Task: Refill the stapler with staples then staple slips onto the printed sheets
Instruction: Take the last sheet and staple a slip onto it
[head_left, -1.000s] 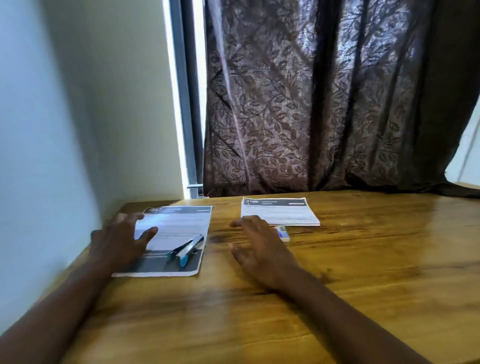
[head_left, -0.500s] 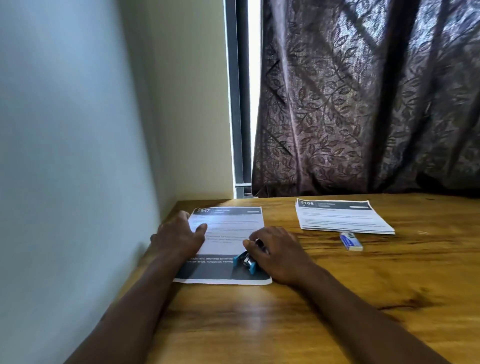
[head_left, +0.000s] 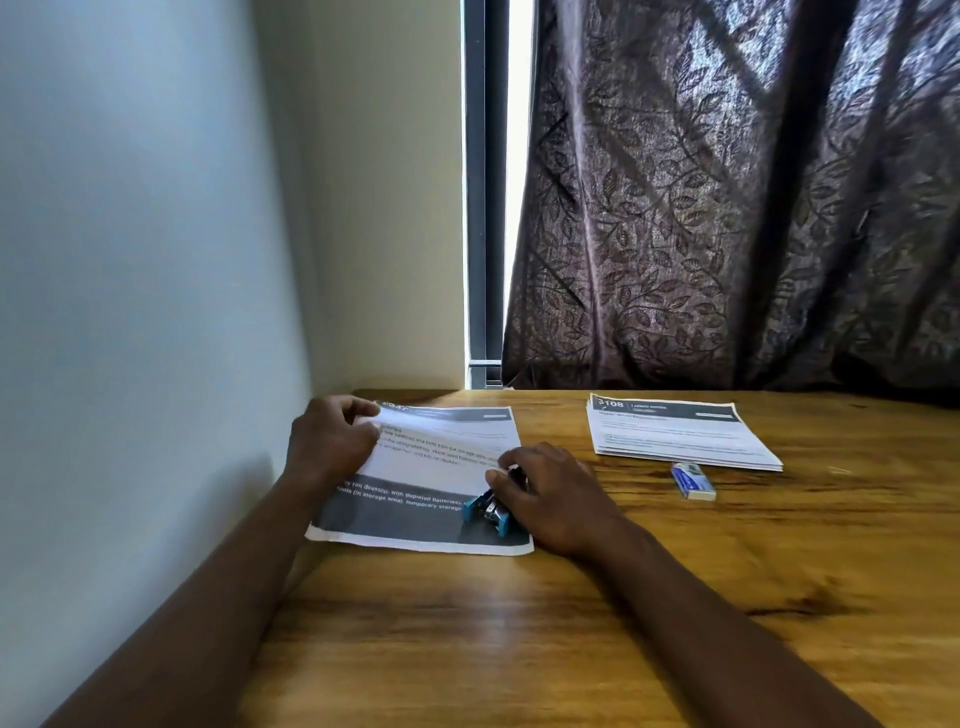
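Head view: left hand (head_left: 332, 441) pinched the ten-o'clock corner of the printed sheet (head_left: 436, 460); right hand (head_left: 558, 501) gripped the stapler (head_left: 485, 512) (blue, at four o'clock).

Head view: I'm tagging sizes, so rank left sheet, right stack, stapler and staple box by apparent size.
1. left sheet, though nearer.
2. right stack.
3. stapler and staple box: alike; the right hand hides part of the stapler.

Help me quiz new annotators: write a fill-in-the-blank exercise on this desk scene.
1. The ____ grips the blue-and-black stapler.
2. The left hand pinches a far corner of the white printed sheet on which the ____ rests.
3. The stack of printed sheets near the brown curtain is headed ____.
Missing words: right hand; stapler; 3108.
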